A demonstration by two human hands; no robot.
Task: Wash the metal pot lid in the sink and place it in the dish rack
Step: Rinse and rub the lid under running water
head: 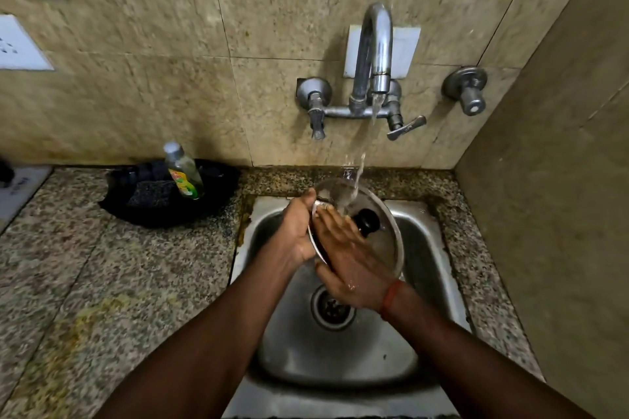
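Observation:
A round metal pot lid [386, 241] with a black knob [367, 220] is tilted over the steel sink [425, 269]. Water runs from the tap [376, 44] onto the lid's upper part. My left hand [296, 231] grips the lid's left rim, thumb over the edge. My right hand [350, 262] lies flat, fingers together, on the lid's top face just left of the knob. The lid's lower left part is hidden behind my right hand. No dish rack is in view.
A black tray [218, 194] on the granite counter [102, 282] left of the sink holds a dish soap bottle [183, 172] and a dark scrub pad [149, 192]. Tiled walls stand behind and close on the right. The sink drain [332, 309] lies below my hands.

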